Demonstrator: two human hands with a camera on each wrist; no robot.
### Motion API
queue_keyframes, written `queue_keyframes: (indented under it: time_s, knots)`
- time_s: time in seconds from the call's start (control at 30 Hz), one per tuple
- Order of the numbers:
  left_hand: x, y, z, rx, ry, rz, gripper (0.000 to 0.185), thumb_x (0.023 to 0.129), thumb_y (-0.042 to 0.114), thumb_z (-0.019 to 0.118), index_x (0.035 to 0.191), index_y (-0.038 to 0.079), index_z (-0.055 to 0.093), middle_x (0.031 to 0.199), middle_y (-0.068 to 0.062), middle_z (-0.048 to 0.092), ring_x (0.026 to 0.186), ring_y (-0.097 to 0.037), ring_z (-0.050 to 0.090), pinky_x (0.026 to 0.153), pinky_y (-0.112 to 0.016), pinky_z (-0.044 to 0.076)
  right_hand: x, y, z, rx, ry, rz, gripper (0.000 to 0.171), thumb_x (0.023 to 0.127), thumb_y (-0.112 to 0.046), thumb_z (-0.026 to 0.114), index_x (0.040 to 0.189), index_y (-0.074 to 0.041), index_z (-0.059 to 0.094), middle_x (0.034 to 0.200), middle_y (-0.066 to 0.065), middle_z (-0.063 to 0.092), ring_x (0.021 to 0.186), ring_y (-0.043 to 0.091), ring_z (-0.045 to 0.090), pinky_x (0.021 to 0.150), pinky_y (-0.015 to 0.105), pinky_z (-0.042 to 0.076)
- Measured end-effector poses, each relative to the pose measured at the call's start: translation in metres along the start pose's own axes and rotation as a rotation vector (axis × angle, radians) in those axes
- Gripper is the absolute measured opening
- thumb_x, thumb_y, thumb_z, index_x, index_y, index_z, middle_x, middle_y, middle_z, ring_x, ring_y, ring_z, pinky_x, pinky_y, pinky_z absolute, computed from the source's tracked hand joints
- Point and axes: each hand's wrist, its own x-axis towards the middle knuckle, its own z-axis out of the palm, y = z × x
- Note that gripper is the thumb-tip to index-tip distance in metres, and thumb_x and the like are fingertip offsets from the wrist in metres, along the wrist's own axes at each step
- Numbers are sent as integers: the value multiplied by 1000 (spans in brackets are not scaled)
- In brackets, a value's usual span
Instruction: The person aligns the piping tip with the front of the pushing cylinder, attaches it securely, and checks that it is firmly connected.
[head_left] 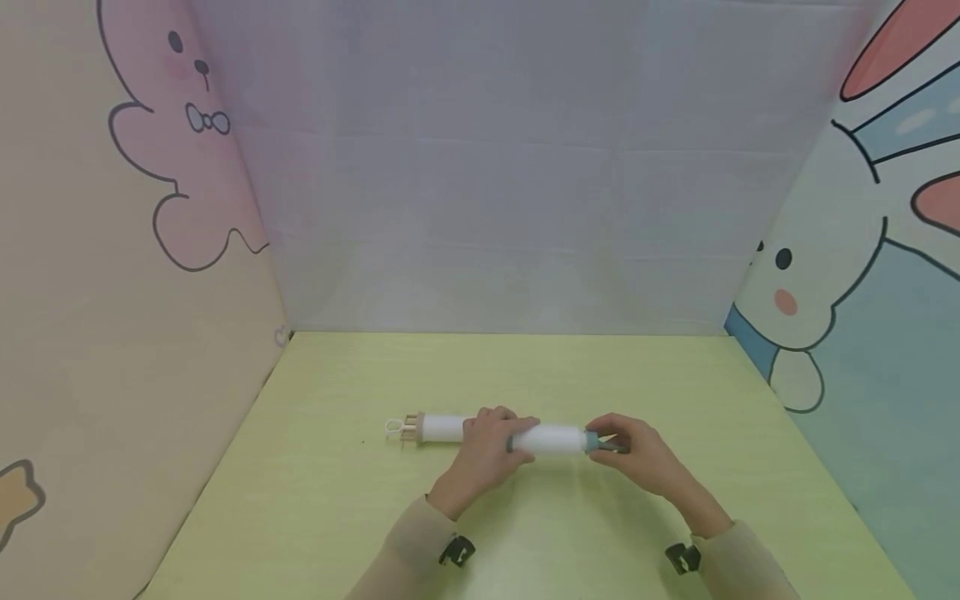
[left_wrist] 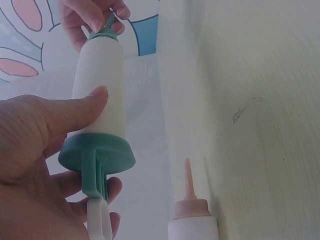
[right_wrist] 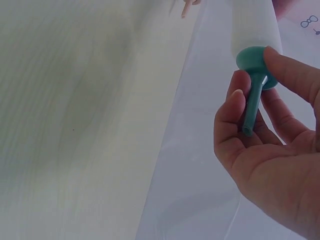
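A white syringe-like tube with teal ends is held level, a little above the table, between both hands. My left hand grips it near its flanged end, with the thumb across the white barrel in the left wrist view. From that teal flange a teal and white plunger rod sticks out. At the other end my right hand pinches the teal cap, and its thin nozzle points out among the fingers. Whether the cap is fully seated cannot be made out.
A similar white tube with beige ends lies on the yellow-green table, beyond and left of the left hand. Its beige nozzle shows in the left wrist view. Cartoon-printed side walls and a plain back wall enclose the table.
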Motion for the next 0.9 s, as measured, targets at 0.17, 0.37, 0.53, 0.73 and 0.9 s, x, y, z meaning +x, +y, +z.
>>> queue_keyframes:
  time_s: [0.17, 0.37, 0.53, 0.73, 0.9]
  knots:
    - [0, 2, -1, -5, -14, 5, 48, 77, 31, 76, 122, 27, 63, 110, 0, 63, 100, -25, 52, 76, -41, 35, -1, 8, 0, 48, -23, 5, 30, 85, -17, 68, 112, -5, 60, 112, 16, 61, 90, 23, 64, 72, 26, 53]
    - [1, 3, 0, 3, -39, 4, 47, 77, 32, 75, 122, 29, 62, 109, 1, 62, 99, -23, 51, 77, -40, 35, -3, 12, 1, 57, -36, 14, 30, 85, -19, 69, 111, -7, 60, 113, 15, 60, 91, 23, 64, 74, 26, 53]
    - [2, 5, 1, 18, -56, 2, 48, 77, 33, 75, 123, 30, 62, 109, 2, 62, 99, -22, 51, 77, -38, 36, -4, 14, 0, 54, -46, 20, 31, 85, -21, 68, 112, -8, 60, 115, 14, 60, 92, 22, 64, 74, 26, 53]
    - [2, 5, 1, 15, -48, 4, 47, 77, 34, 75, 123, 31, 62, 109, 2, 62, 99, -22, 51, 77, -39, 35, -1, 13, -3, 43, -53, -12, 30, 86, -24, 68, 111, -9, 61, 112, 11, 62, 98, 26, 62, 77, 27, 52]
    - [2, 3, 2, 17, -32, 14, 48, 76, 35, 76, 122, 32, 63, 108, 2, 62, 98, -22, 52, 75, -38, 34, -1, 12, -5, 22, -63, -5, 30, 87, -26, 66, 112, -10, 60, 113, 11, 63, 103, 27, 62, 78, 29, 52]
